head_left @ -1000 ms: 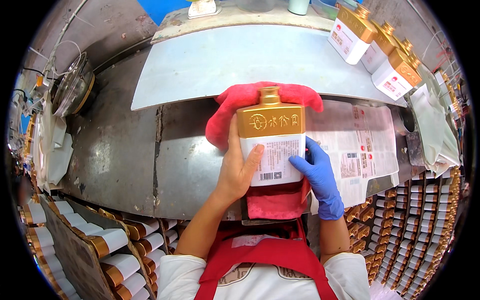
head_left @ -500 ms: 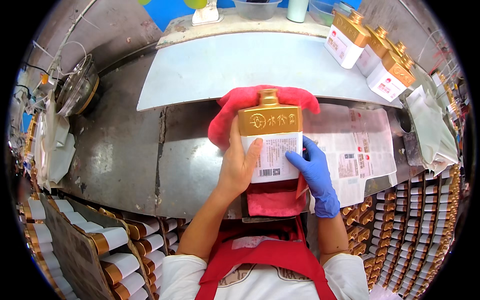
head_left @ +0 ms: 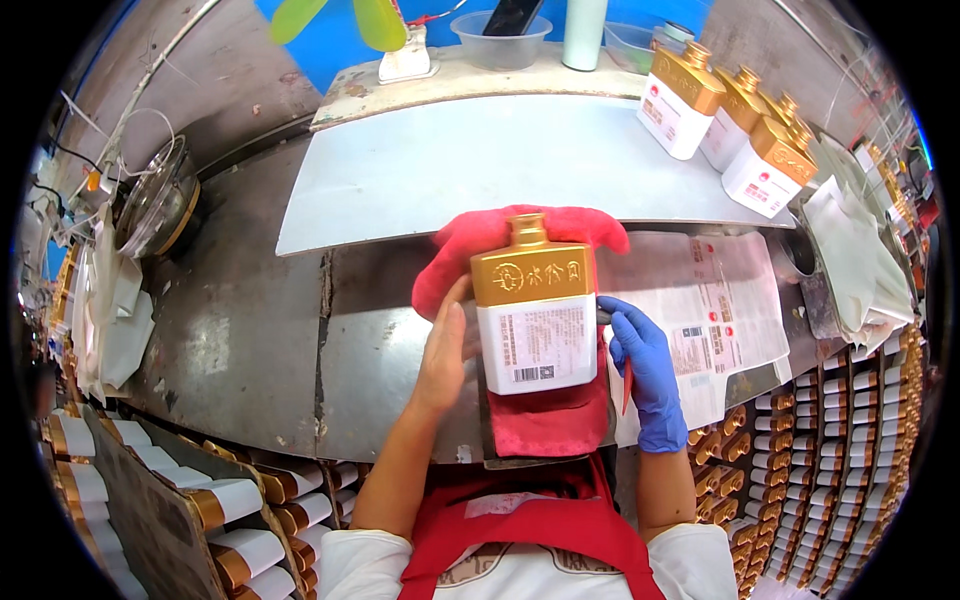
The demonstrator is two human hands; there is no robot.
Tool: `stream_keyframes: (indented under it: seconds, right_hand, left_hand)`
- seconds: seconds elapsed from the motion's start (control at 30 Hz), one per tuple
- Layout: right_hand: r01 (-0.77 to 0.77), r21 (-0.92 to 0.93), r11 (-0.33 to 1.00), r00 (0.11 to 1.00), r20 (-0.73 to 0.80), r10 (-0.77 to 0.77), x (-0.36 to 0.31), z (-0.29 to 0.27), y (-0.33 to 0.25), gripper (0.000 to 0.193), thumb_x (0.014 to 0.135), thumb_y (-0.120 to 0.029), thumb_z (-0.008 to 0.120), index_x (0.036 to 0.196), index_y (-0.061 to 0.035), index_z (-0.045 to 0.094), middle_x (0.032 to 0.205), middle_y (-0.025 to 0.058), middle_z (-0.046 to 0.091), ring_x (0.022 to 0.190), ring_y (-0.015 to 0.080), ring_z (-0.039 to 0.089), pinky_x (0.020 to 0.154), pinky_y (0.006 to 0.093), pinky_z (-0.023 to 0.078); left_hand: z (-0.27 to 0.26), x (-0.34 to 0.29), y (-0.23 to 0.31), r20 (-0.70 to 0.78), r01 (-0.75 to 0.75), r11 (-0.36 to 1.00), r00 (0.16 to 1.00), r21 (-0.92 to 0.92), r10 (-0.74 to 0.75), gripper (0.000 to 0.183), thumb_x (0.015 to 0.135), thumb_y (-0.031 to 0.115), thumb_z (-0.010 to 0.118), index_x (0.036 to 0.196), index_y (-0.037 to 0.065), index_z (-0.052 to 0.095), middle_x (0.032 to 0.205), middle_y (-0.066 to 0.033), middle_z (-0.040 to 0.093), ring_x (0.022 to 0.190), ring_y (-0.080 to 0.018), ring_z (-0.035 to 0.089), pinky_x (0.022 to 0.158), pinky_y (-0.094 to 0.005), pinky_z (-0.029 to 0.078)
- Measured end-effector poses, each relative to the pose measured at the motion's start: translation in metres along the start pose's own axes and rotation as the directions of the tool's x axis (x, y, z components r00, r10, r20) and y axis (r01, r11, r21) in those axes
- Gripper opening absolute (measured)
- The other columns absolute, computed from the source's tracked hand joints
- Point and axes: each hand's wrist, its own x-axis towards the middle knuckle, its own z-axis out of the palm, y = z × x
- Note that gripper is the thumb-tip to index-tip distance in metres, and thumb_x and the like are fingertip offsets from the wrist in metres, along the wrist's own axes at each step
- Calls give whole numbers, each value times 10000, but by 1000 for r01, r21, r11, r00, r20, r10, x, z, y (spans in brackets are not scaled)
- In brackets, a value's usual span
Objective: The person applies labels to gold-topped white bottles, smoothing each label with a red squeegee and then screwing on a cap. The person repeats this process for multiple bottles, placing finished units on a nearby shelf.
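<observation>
A flat bottle (head_left: 535, 345), white below with a gold shoulder and neck, rests upright in view over a red cloth (head_left: 550, 425). Along its left edge is my bare left hand (head_left: 445, 350), thumb stretched and fingers partly hidden behind the bottle, not wrapped around it. My right hand (head_left: 645, 365), in a blue glove, is closed beside the bottle's right edge. It holds a thin tool (head_left: 627, 388) with a red end below and a dark tip near the bottle; its exact kind is unclear.
Several similar bottles (head_left: 680, 105) stand on the pale board (head_left: 440, 160) at the far right. Printed sheets (head_left: 735, 300) lie right of the cloth. Racks of bottles (head_left: 770, 470) flank me on both sides. A metal bowl (head_left: 160, 195) leans at the left.
My left thumb has come off the bottle's front to its left side. My right hand has drawn back to the right, and the thin tool shows more. The view has shifted slightly.
</observation>
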Motion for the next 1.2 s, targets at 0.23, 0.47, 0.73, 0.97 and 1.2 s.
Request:
stream_keyframes:
  seconds: [0.23, 0.47, 0.73, 0.97, 1.2]
  right_hand:
    - [110, -301, 947, 991, -40, -127, -1, 25, -15, 565, 767, -138, 726, 1287, -39, 528, 733, -51, 521, 610, 14, 434, 564, 181, 392]
    - [100, -338, 936, 991, -50, -124, 6, 38, -14, 652, 705, -190, 789, 1277, -24, 525, 686, -55, 496, 562, 15, 376, 511, 183, 345]
    - [76, -257, 963, 996, -32, -87, 7, 40, -16, 628, 720, -156, 776, 1273, -8, 518, 809, -8, 580, 634, 26, 460, 578, 183, 412]
    - [72, -257, 964, 997, -11, -77, 5, 40, -17, 615, 736, -140, 759, 1281, -6, 508, 906, 33, 621, 701, 43, 529, 633, 201, 458]
    - [98, -227, 969, 995, -9, -103, 4, 41, -16, 612, 747, -135, 751, 1289, -6, 500, 865, 13, 611, 665, 36, 505, 608, 188, 441]
  left_hand:
    - [15, 10, -10, 49, -383, 892, 922, 241, 383, 730, 972, 384, 438, 1428, -82, 109, 1404, -205, 326, 1315, -267, 314, 1079, -347, 247]
    - [29, 9, -1, 56, -339, 881, 939, 330, 340, 651, 960, 161, 437, 1439, -75, 64, 1403, -167, 339, 1292, -220, 340, 1071, -338, 264]
    - [27, 10, -5, 31, -344, 888, 935, 305, 352, 703, 949, 189, 490, 1433, -79, 57, 1351, -215, 401, 1240, -261, 421, 1037, -340, 317]
    - [27, 8, 1, 61, -310, 901, 950, 304, 306, 688, 950, 162, 473, 1445, -62, 51, 1391, -165, 361, 1270, -212, 373, 1058, -335, 289]
    - [28, 8, 2, 63, -313, 895, 949, 318, 310, 708, 947, 175, 494, 1443, -59, 46, 1360, -178, 401, 1244, -228, 413, 1038, -335, 318]
